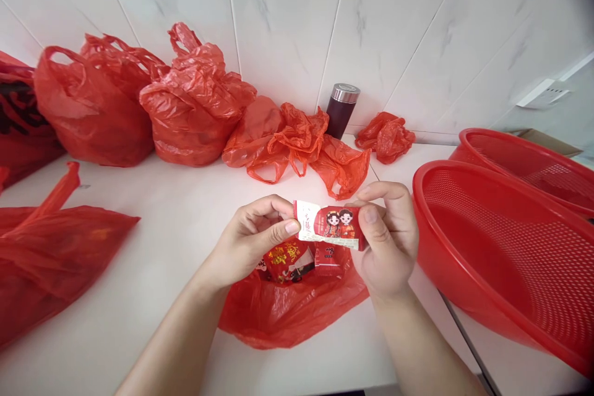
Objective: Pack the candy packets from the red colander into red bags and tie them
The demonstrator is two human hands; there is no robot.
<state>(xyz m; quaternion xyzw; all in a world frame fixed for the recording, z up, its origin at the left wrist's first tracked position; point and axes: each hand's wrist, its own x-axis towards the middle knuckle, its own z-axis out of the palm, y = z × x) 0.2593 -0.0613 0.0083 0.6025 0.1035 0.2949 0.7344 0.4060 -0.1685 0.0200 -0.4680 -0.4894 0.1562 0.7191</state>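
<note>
Between my two hands is a small red and white wrapped packet [328,226] printed with two cartoon figures. My left hand [260,235] pinches its left end between thumb and fingers. The right end is gripped by my right hand [388,235], thumb in front. Just below lies an opened red plastic bag [292,315] on the white table. Inside it are several more red packets, among them one with gold lettering [284,260] and a plain red one [328,260], partly hidden by my hands and the held packet.
Full red plastic bags [190,111] stand along the tiled wall, with crumpled bags [297,142] beside them. A dark thermos [341,110] with a silver lid is behind. Two red perforated baskets [464,272] sit at right. Another red bag [60,253] lies at left.
</note>
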